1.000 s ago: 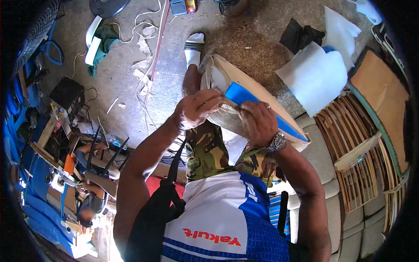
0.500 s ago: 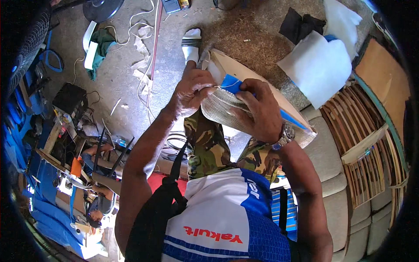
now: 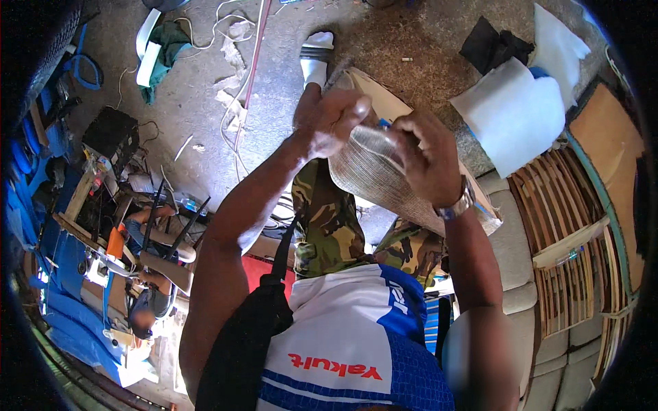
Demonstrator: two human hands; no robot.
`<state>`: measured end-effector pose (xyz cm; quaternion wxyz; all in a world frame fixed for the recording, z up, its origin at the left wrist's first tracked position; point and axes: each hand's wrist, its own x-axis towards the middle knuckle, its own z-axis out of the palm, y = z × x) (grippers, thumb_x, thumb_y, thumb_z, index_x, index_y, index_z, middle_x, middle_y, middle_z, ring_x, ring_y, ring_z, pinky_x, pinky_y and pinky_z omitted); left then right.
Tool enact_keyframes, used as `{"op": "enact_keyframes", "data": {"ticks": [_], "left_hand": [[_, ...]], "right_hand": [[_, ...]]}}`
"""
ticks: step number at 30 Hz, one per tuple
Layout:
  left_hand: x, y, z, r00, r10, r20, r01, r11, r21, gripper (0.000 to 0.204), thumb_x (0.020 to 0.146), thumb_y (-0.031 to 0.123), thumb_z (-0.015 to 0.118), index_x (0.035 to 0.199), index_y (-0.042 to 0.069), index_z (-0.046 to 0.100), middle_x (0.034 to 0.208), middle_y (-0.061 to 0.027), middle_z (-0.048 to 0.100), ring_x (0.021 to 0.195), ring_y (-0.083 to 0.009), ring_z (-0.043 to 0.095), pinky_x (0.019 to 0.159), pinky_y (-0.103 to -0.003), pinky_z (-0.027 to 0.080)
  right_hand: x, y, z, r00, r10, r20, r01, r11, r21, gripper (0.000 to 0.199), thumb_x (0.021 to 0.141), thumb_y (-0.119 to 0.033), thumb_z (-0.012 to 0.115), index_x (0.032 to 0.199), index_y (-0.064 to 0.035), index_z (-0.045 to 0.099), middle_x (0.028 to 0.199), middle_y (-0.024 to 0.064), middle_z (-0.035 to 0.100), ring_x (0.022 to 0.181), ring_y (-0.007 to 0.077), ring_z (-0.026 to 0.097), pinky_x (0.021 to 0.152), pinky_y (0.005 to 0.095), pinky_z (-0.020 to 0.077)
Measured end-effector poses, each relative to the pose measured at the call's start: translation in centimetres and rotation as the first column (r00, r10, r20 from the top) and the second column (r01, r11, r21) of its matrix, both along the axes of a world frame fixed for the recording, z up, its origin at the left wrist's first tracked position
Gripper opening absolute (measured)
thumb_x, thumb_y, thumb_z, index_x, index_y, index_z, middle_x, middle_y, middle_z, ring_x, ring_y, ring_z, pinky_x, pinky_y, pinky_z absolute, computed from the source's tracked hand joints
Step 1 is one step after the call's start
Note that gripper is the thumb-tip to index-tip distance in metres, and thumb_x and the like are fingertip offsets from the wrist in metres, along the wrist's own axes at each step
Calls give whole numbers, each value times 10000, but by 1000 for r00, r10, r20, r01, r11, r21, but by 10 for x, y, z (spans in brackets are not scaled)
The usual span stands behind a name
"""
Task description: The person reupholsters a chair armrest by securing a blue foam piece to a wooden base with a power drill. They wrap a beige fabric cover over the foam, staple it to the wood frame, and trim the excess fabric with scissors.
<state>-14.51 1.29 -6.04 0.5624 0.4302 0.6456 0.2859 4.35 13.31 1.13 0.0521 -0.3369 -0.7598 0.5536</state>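
L hand (image 3: 334, 125) is blurred, fingers curled in at the top edge of the grey-brown woven fabric (image 3: 373, 175); R hand (image 3: 433, 161) is half-curled just opp. Can't tell if either's got a grip. Fabric's on the near side of a tan panel (image 3: 378, 94), above the camo trousers (image 3: 325, 222).

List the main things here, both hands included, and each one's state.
Left hand: fingers curled, grip unclear
Right hand: fingers bent, grip unclear
Woven grey-brown fabric: curved, partly hiding pale board
Wristwatch: worn
Strapped sandal: worn over white sock
White padding sheet: spread out
Black cloth: crumpled
Green cloth: crumpled
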Motion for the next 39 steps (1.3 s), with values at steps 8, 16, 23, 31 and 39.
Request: {"op": "enact_keyframes", "data": {"ticks": [8,16,23,31,39], "left_hand": [[13,56,-13,967,198,158,-173,972,-158,749,1032,707,267,757,63,532,651,-52,464,654,-180,489,680,-346,430],[27,45,9,999,20,42,-25,993,114,455,1049,467,482,1018,64,692,828,-80,653,841,-192,641,726,-348,466],[63,61,54,914,-238,-329,297,944,142,317,914,433,669,940,120,711,929,-88,702,920,-296,648,835,-439,482],[53,64,52,709,-612,-351,664,746,40,406,1033,419,489,984,74,698,944,-140,709,965,-348,669,843,-477,525],[78,101,83,584,-692,-424,748,662,-50,473,1030,427,482,1133,-4,648,1019,-232,694,970,-422,653,907,-539,475]], "right_hand": [[9,2,-17,916,-359,178,389,687,-614,151,971,-148,683,960,-3,639,828,-21,606,770,68,525,689,264,458],[6,-31,-4,962,-250,111,219,947,235,113,975,-58,580,1058,-8,637,969,163,637,885,352,607,797,417,495],[101,-80,16,795,-405,451,168,862,478,434,954,-315,535,1330,-103,577,1285,156,602,1227,366,529,1090,571,317],[94,-105,15,678,-466,568,257,874,412,347,919,-347,551,1206,-158,600,1257,81,611,1223,287,547,1128,523,287],[90,-96,-11,620,-671,406,480,734,481,262,904,-295,556,1088,-142,663,1151,68,659,1134,254,591,1071,496,357]]}}
